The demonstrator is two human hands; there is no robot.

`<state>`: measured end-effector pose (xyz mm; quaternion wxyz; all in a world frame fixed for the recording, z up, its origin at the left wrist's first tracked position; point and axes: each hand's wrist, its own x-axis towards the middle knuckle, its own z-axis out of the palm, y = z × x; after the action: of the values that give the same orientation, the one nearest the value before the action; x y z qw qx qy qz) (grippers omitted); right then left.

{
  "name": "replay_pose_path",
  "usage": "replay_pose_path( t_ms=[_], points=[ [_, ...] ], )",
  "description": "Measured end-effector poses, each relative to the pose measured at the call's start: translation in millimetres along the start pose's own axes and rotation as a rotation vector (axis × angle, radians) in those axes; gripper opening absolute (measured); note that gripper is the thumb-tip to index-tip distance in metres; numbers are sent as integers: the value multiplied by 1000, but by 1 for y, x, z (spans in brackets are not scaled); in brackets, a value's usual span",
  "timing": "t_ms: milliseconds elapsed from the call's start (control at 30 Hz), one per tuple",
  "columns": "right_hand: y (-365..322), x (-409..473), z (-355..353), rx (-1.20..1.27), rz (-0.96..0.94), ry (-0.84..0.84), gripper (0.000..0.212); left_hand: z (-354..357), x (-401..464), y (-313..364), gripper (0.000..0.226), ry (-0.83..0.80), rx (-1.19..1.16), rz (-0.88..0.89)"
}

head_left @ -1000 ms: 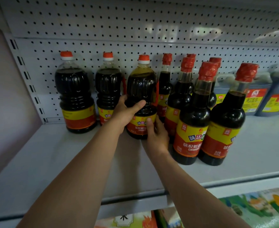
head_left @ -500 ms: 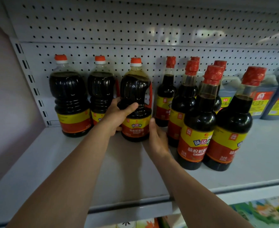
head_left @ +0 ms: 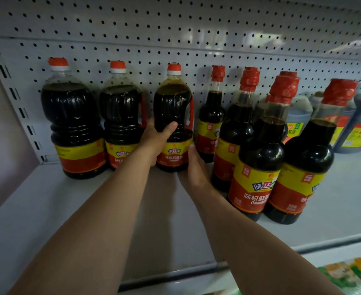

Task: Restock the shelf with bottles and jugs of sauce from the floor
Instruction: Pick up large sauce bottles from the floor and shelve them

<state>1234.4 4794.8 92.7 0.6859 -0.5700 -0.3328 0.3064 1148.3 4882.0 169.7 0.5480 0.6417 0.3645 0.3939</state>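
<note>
A dark sauce jug (head_left: 173, 107) with a red handle, an orange cap and a yellow-red label stands upright at the back of the white shelf (head_left: 47, 205). My left hand (head_left: 156, 141) grips its waist from the left, thumb across the front. My right hand (head_left: 194, 171) touches its lower right side; its fingers are hidden behind the jug. Two matching jugs (head_left: 71, 116) (head_left: 120, 111) stand to its left against the pegboard. Several slimmer red-capped sauce bottles (head_left: 260, 154) stand to its right.
Bluish jugs (head_left: 354, 124) with yellow labels stand at the far right back. A perforated white back panel (head_left: 175, 35) closes the shelf behind, and a slotted upright (head_left: 16, 96) bounds it on the left. Colourful packets (head_left: 349, 275) show on the shelf below.
The jug has slid further back and left, closing on the second jug. Both hands moved with it and keep their hold.
</note>
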Motion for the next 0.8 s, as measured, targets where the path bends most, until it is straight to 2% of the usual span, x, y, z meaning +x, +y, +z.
replay_pose_path(
  t_ms=[167,300,533,800],
  points=[
    [3,6,1,-35,-1,0,68,1,2,-2,59,10,22,26],
    [3,1,-1,39,11,-62,63,-3,-2,-5,59,12,57,41],
    [11,9,5,-126,-13,-78,81,-22,7,-8,58,18,58,29],
    [16,11,5,-120,9,-59,90,-19,7,-10,64,-9,41,7]
  ],
)
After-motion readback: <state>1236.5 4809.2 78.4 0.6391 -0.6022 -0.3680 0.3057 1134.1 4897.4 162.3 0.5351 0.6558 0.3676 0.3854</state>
